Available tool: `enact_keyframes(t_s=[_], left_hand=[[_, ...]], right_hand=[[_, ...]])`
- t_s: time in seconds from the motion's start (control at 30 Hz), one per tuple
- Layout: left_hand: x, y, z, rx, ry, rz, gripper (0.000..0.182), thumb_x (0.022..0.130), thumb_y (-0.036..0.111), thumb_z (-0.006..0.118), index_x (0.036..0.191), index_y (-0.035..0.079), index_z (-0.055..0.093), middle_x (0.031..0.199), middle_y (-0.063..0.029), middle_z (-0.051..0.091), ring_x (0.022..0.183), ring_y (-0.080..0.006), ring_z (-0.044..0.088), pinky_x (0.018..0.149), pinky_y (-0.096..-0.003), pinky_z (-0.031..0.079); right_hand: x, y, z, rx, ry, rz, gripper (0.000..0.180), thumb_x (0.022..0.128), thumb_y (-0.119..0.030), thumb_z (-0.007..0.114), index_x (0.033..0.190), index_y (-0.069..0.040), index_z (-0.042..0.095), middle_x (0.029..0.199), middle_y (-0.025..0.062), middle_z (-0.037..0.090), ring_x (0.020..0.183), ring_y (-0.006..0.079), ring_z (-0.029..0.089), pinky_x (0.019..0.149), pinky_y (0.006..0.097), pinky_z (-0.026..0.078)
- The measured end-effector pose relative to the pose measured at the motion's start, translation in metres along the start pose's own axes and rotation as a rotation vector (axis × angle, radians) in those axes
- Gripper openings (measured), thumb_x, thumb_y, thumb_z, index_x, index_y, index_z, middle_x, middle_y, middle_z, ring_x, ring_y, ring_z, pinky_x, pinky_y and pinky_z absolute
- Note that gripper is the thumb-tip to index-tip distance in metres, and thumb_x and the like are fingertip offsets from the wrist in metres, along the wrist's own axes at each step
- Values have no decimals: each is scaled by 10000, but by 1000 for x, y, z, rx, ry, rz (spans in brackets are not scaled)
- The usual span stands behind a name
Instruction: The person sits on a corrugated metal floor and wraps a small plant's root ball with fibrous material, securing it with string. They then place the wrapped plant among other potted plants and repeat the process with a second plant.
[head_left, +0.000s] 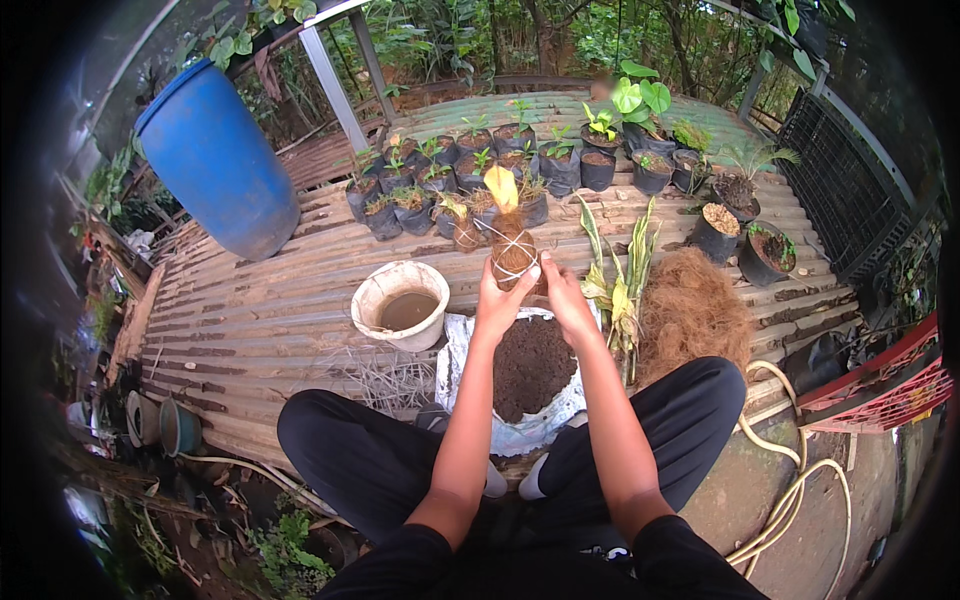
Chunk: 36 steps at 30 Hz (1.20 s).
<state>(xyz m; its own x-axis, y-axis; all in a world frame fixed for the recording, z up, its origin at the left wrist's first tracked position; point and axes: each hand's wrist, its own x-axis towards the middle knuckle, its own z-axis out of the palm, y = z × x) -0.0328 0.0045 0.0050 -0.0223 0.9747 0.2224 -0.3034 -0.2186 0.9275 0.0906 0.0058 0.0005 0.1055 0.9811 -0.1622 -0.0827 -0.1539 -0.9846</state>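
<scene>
A ball of brown coconut fibre (513, 251), bound crosswise with white string, has a yellow-green leaf (502, 187) standing from its top. My left hand (504, 294) grips its lower left side, thumb across the front. The fingers of my right hand (564, 291) are at its lower right; whether they press on it or hold the string is unclear. Beneath my hands lies dark soil (532, 367) in an opened white sack (454, 352). A smaller tied fibre ball (466, 235) with a wilted leaf sits just beyond, to the left.
Left of the sack stand a bucket of murky water (401, 306) and a heap of pale string (386, 379). At right lie variegated snake plant leaves (621, 300) and loose coconut fibre (694, 315). Bagged seedlings (435, 180) line the corrugated sheet, near a blue barrel (221, 157).
</scene>
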Motion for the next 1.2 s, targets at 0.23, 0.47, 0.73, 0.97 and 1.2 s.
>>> enact_keyframes(t_s=[0.23,0.47,0.73,0.97,1.2], left_hand=[[-2,7,-25,177,-222,-136,641,716,132,844,1217,-13,470,1110,-84,623,981,-135,614,869,-291,503],[-8,10,-19,189,-429,-250,780,640,186,890,1258,-10,457,1160,-95,599,1042,-153,598,912,-310,483],[-7,19,-16,385,-539,-298,1006,631,319,889,1387,-71,352,1300,-188,516,1212,-222,516,1016,-337,399],[-10,45,-2,608,-548,-343,1020,668,413,844,1434,-27,334,1208,-201,575,1010,-201,610,892,-327,469],[-12,41,-2,573,-633,-316,1000,668,392,830,1450,10,336,1168,-186,613,639,-162,630,674,-317,505]], right_hand=[[-21,-62,-28,-445,210,-431,318,893,-250,667,1055,20,621,959,116,656,776,170,605,712,312,487],[-40,-81,-27,-653,68,-698,298,805,-206,722,1057,-52,689,944,135,631,882,316,620,772,397,487],[-28,-65,-27,-628,58,-614,104,854,-141,627,898,-48,646,802,126,640,785,335,629,694,435,471],[-31,-61,-23,-792,71,-546,50,860,-134,584,842,-91,604,689,169,624,728,408,608,636,480,448],[-28,-47,-18,-875,89,-651,24,802,-59,573,792,-81,576,674,183,608,693,418,590,597,495,435]])
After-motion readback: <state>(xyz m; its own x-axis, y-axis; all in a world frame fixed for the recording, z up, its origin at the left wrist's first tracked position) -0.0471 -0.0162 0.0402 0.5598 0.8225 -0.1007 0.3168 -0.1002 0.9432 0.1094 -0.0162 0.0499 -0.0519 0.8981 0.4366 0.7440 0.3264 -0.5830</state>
